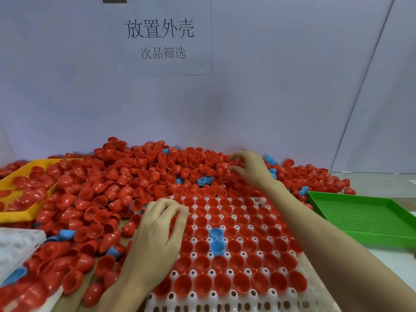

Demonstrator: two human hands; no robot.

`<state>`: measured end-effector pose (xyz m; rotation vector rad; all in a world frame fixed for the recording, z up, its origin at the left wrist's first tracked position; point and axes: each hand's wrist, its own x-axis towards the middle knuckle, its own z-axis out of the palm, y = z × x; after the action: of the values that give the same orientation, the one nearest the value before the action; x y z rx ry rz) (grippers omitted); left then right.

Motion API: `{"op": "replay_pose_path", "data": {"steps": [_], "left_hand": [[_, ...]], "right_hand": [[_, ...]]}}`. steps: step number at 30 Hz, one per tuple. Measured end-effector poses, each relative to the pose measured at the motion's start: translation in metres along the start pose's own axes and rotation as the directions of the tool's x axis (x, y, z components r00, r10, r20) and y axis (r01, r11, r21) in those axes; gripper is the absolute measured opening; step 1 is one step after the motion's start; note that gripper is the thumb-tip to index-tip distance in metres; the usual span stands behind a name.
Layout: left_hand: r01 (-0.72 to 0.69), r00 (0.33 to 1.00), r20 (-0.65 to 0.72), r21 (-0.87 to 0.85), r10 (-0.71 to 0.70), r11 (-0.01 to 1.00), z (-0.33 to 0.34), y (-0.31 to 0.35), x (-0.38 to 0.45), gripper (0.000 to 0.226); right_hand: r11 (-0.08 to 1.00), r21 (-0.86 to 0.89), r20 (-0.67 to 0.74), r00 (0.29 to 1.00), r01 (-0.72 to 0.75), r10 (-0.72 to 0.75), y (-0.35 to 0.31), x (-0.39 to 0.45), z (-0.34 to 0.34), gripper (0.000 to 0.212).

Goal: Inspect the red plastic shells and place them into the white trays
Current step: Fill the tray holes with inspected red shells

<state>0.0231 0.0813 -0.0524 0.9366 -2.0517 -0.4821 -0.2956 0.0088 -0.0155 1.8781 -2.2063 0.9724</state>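
**Shell sorting at the white tray**

White tray lay front and centre; most pockets held red shells open side up, with two blue shells seated near its middle. Nearest row of pockets stood unfilled.

Left hand rested over the tray's left edge, fingers curled down with the tips bunched at a far-left pocket; whether they pinched a shell could not be told.

Right hand reached beyond the tray's far edge into the heap of loose red shells, thumb and fingers curled round red shells.

Green perforated tray sat right of the white tray; yellow tray left of it, holding red shells. Printed sign hung on the wall behind
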Motion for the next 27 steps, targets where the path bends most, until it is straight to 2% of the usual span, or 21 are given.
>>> {"op": "replay_pose_path", "data": {"steps": [2, 3, 5, 7, 9, 12, 14, 19, 24, 27], "left_hand": [[0.012, 1.000, -0.007, -0.015, -0.012, 1.000, 0.000, 0.003, 0.000, 0.039], [0.014, 1.000, -0.010, -0.034, -0.015, 0.999, 0.000, 0.005, 0.000, 0.037], [0.009, 1.000, -0.019, -0.112, -0.011, 0.994, 0.001, 0.012, -0.002, 0.025], [-0.006, 1.000, -0.004, -0.210, 0.005, 0.978, 0.003, 0.021, -0.005, 0.012], [-0.009, 0.998, 0.053, -0.311, 0.027, 0.950, 0.005, 0.029, -0.008, 0.016], [0.063, 0.975, 0.218, -0.468, 0.046, 0.882, 0.008, 0.038, -0.013, 0.044], [0.098, 0.962, 0.265, -0.538, 0.059, 0.837, 0.011, 0.042, -0.017, 0.054], [0.126, 0.976, 0.218, -0.582, 0.005, 0.803, 0.013, 0.041, -0.019, 0.052], [0.008, 0.997, 0.074, -0.464, 0.029, 0.886, 0.011, 0.040, -0.017, 0.035], [-0.105, 0.994, -0.015, -0.358, 0.107, 0.928, 0.010, 0.041, -0.016, 0.023]], "right_hand": [[0.975, 0.217, -0.063, 0.996, -0.046, 0.061, -0.010, -0.015, -0.018, 0.023], [0.927, 0.370, -0.034, 0.995, -0.070, 0.089, -0.016, -0.026, -0.028, 0.021], [0.759, 0.640, 0.114, 0.992, -0.121, 0.061, -0.031, -0.056, -0.045, 0.020], [0.626, 0.753, 0.278, 0.960, -0.203, -0.022, -0.045, -0.091, -0.058, 0.024], [0.587, 0.773, 0.351, 0.933, -0.238, -0.084, -0.057, -0.124, -0.063, 0.028], [0.624, 0.761, 0.318, 0.941, -0.181, -0.115, -0.075, -0.164, -0.064, 0.027], [0.659, 0.740, 0.290, 0.948, -0.134, -0.133, -0.083, -0.177, -0.063, 0.025], [0.655, 0.747, 0.267, 0.954, -0.116, -0.135, -0.085, -0.184, -0.064, 0.026], [0.712, 0.699, 0.254, 0.955, -0.071, -0.155, -0.077, -0.187, -0.066, 0.031], [0.727, 0.684, 0.267, 0.946, -0.054, -0.182, -0.077, -0.189, -0.066, 0.033]]}}
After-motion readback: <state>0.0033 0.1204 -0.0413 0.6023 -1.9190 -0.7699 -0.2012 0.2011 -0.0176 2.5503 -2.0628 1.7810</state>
